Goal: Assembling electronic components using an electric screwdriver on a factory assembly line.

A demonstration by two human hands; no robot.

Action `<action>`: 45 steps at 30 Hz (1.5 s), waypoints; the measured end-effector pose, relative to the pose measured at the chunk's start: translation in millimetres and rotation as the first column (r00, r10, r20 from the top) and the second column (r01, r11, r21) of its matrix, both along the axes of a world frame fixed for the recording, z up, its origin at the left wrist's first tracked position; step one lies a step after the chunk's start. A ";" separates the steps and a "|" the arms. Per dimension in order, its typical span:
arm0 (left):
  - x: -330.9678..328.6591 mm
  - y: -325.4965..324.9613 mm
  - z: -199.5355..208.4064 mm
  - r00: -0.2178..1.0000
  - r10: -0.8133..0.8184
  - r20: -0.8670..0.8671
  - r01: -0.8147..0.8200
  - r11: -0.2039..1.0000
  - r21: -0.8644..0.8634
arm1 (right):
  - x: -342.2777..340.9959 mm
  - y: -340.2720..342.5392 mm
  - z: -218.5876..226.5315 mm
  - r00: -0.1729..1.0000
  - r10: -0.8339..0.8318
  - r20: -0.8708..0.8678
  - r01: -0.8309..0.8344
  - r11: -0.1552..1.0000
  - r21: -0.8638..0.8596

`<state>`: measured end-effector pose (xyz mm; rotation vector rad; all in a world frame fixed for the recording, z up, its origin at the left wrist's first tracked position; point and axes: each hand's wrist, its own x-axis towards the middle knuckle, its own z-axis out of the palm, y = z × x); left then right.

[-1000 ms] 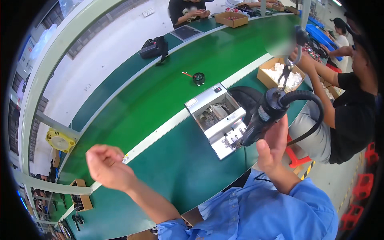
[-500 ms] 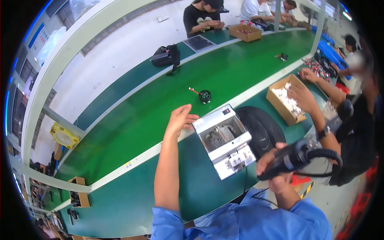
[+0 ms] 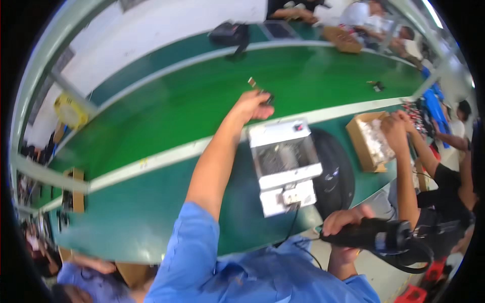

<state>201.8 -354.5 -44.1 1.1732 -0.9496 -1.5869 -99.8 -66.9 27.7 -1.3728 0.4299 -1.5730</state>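
My left hand [image 3: 254, 107] reaches over the green belt, its fingers closed round a small black round part [image 3: 268, 97]. A short tail with a pale, reddish-brown end [image 3: 251, 81] sticks out from it; the hand hides much of the part. My right hand [image 3: 346, 222] grips a black electric screwdriver [image 3: 371, 235] lying almost level, with a hanging loop at its right end. Between my hands, on the dark green bench, stands a white screw feeder [image 3: 278, 130] with an open tray of small metal screws. A black round object [image 3: 333, 177] lies against its right side.
On the right, a co-worker's hands [image 3: 396, 123] are at a cardboard box [image 3: 365, 146] of white pieces. A small dark part [image 3: 376, 86] lies on the belt [image 3: 177, 108]. A black bag [image 3: 230, 34] rests on the far bench. At left stand a yellow round device [image 3: 70, 110] and a metal frame.
My left hand has moved from beside the screw feeder forward onto the belt and closed on the small round part. The screwdriver in my right hand has tilted and lowered; the view has shifted.
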 end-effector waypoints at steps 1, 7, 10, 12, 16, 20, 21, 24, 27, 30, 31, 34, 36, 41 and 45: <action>-2.1 4.9 5.0 1.000 0.015 -0.004 -0.016 0.998 -0.060 | -1.3 -1.1 3.9 1.000 0.006 0.003 -0.006 0.994 -0.107; 35.5 102.2 21.9 0.991 0.137 -0.009 -0.136 0.982 -0.133 | -0.7 -7.0 20.9 0.999 -0.015 -0.040 0.016 0.999 0.031; 42.6 167.6 43.1 0.985 0.171 0.011 -0.169 0.982 -0.079 | -3.4 -14.0 32.8 0.992 0.093 -0.084 -0.093 0.996 0.009; 42.9 198.3 41.4 0.981 0.190 0.034 -0.188 0.981 -0.051 | 4.3 -13.2 38.0 0.993 0.107 -0.056 -0.103 0.992 0.075; 34.6 236.8 40.1 0.992 0.114 0.058 -0.115 0.993 0.018 | 16.9 -23.2 52.6 0.983 0.172 -0.068 -0.171 0.985 0.027; 22.9 253.5 32.0 0.987 0.012 0.160 -0.031 0.993 0.117 | 26.9 -29.4 58.1 0.976 0.137 -0.171 -0.144 0.989 -0.028; 20.3 254.4 28.3 0.988 0.010 0.155 -0.028 0.993 0.111 | 30.9 -30.0 58.8 0.976 0.107 -0.190 -0.116 0.993 -0.037; 11.7 253.5 22.2 0.975 -0.033 0.220 -0.002 0.987 0.158 | 38.8 -32.2 56.0 0.976 0.073 -0.206 -0.082 0.996 -0.035; 7.6 253.1 24.6 0.979 -0.074 0.192 0.029 0.974 0.224 | 44.8 -37.3 53.1 0.979 0.080 -0.185 -0.098 0.991 -0.089; 6.8 257.7 22.2 0.991 -0.027 0.131 0.002 0.983 0.186 | 55.7 -40.9 49.8 0.981 0.131 -0.145 -0.142 0.987 -0.070; 7.8 259.5 21.7 0.992 -0.024 0.127 -0.001 0.982 0.188 | 62.1 -41.1 48.7 0.982 0.118 -0.144 -0.127 0.991 -0.052; 8.0 269.3 23.8 0.996 -0.001 0.090 -0.017 0.981 0.192 | 80.9 -43.8 40.3 0.999 0.011 -0.039 -0.009 0.999 0.036; 9.4 273.5 28.5 0.992 -0.079 0.094 0.063 0.984 0.167 | 75.5 -43.6 42.1 0.998 0.055 -0.041 -0.050 0.993 0.109; 15.8 271.7 32.9 0.961 -0.275 0.024 0.262 0.936 0.236 | 53.1 -23.8 36.8 0.982 0.186 0.030 -0.187 0.981 0.051; 13.5 275.4 39.2 0.910 -0.414 0.023 0.395 0.883 0.255 | 62.4 -17.6 35.5 0.953 0.292 0.083 -0.281 0.952 -0.125</action>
